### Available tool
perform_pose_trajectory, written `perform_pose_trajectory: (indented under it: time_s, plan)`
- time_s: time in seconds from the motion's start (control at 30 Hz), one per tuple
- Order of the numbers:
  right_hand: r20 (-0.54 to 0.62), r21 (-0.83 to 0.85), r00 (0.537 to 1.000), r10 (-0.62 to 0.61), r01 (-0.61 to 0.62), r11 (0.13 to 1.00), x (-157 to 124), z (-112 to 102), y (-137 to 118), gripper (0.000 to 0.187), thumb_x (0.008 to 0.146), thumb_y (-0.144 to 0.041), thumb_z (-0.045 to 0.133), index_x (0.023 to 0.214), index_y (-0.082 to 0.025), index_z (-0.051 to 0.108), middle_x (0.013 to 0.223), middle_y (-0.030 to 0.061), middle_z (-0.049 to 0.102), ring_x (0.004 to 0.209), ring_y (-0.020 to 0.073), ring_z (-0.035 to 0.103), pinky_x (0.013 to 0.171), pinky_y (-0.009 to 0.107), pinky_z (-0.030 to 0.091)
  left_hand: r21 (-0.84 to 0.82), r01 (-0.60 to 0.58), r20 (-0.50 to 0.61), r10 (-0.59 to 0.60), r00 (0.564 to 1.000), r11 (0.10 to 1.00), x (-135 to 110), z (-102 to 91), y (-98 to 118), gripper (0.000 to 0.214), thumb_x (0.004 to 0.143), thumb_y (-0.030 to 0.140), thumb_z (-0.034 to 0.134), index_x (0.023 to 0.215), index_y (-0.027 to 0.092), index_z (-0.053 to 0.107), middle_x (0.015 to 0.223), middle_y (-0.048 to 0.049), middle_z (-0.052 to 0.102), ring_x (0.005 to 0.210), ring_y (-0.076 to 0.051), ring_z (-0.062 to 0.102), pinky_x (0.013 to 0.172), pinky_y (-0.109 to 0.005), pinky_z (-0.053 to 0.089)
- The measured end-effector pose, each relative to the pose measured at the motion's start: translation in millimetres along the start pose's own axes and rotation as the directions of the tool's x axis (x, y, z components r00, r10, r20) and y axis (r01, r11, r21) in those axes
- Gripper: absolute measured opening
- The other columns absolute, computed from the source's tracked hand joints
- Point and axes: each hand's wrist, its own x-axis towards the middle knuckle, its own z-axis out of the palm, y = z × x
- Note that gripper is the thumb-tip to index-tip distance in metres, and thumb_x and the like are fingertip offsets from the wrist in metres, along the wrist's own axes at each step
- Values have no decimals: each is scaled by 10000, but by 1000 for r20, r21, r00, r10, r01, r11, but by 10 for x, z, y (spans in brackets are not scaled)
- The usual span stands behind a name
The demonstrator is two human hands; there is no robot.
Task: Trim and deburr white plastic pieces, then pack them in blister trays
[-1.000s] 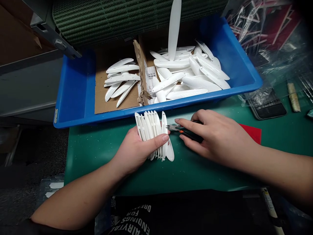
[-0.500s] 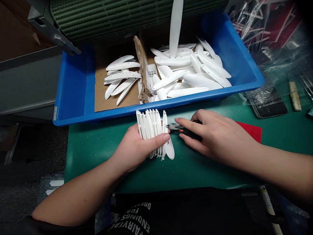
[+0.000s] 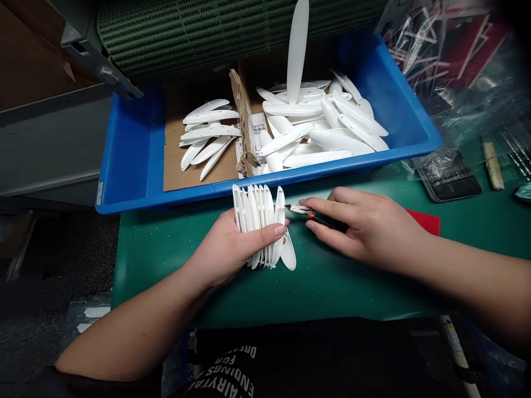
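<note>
My left hand [image 3: 232,240] is closed around a row of several slim white plastic pieces [image 3: 258,215], stood on edge side by side, with the thumb across their near side. One more white piece [image 3: 289,253] slants out below the thumb at the right end of the row. My right hand [image 3: 360,224] grips a pair of nippers [image 3: 298,209] with dark handles and an orange spot by the pivot. Their metal tips point left, right beside the rightmost piece of the row; whether they touch it I cannot tell.
Behind the hands, a blue bin [image 3: 199,193] holds loose white pieces on both sides of a torn cardboard divider [image 3: 239,116]. A green roller [image 3: 166,38] hangs over it. On the green table [image 3: 166,276] lie a red sheet [image 3: 427,222] and a phone-like dark slab [image 3: 450,182], partly under clear plastic.
The view has shifted slightly. The nippers' tips have risen a little along the rightmost piece and moved slightly right. My left hand keeps its hold on the row.
</note>
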Motion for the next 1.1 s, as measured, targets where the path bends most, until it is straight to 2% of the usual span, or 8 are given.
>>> perform_pose_trajectory:
  time_s: [0.23,0.37,0.5,0.6,0.7,0.87,1.1]
  plan:
    - [-59,45,997,45,-43,998,45,-28,35,378,1044,-367,654,1364,-195,760,873,42,654,697,168,643,641,295,470,105,20,-70,-13,997,994,40,-28,-13,576,745,457,981,1208,185,774,1173,-125,797,1068,-333,746,903,-419,603]
    - [-67,29,998,4,-2,1000,30,-2,-14,377,1043,-374,656,1359,-200,764,890,52,657,717,176,646,633,300,445,61,-15,-47,17,999,998,19,-17,-26,579,765,443,975,1244,194,769,1187,-119,796,1141,-347,736,999,-464,589]
    - [-43,-59,997,-63,60,996,13,23,-78,382,1034,-374,652,1358,-207,766,918,77,658,743,209,616,638,327,414,32,-25,17,25,1000,999,-5,11,-41,513,810,420,947,1232,194,761,1182,-116,794,1122,-348,750,1025,-510,592]
    - [-16,-112,997,-80,77,991,14,35,-103,404,1044,-387,625,1377,-197,754,944,104,659,773,234,597,663,348,402,99,-11,-21,13,1000,995,-19,33,-24,530,790,438,955,1212,189,751,1164,-118,797,1112,-366,753,1002,-525,601]
    - [8,-138,997,-70,71,988,18,44,-117,425,1052,-403,612,1397,-191,741,950,115,654,782,245,585,686,360,402,182,-3,-77,17,997,983,-35,57,16,568,741,422,981,1207,190,754,1192,-113,802,1149,-385,744,1002,-510,598]
    - [26,-158,998,-53,57,986,16,54,-144,402,1058,-388,605,1380,-192,743,969,119,662,780,243,580,711,365,406,252,-35,-69,54,996,967,-51,85,60,524,750,389,966,1200,201,776,1217,-97,811,1149,-371,753,972,-459,596]
    - [44,-156,998,-51,58,986,12,64,-142,399,1066,-391,595,1370,-181,744,959,117,659,765,254,575,689,369,396,241,-33,-64,50,997,970,-37,91,64,531,748,367,965,1212,198,769,1227,-99,812,1165,-371,755,984,-460,593]
